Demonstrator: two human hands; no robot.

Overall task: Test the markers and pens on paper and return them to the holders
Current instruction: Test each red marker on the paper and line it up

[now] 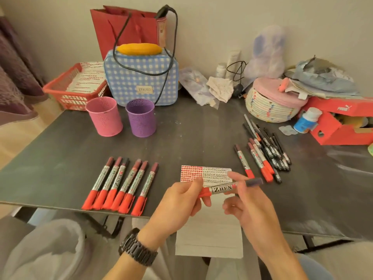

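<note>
Over the paper [209, 237], marker [222, 188] spans left hand [179, 203] to right hand [249, 209].

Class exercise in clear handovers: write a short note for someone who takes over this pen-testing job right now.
Left hand pinches the red end of the marker; right hand holds its capped end, above the paper.
Six markers lie in a row on the left; a pile of pens and markers lies on the right.
Pink holder and purple holder: nothing sticks out.
Done: paper bears red and dark marks. Left: test the rest, fill the holders.
</note>
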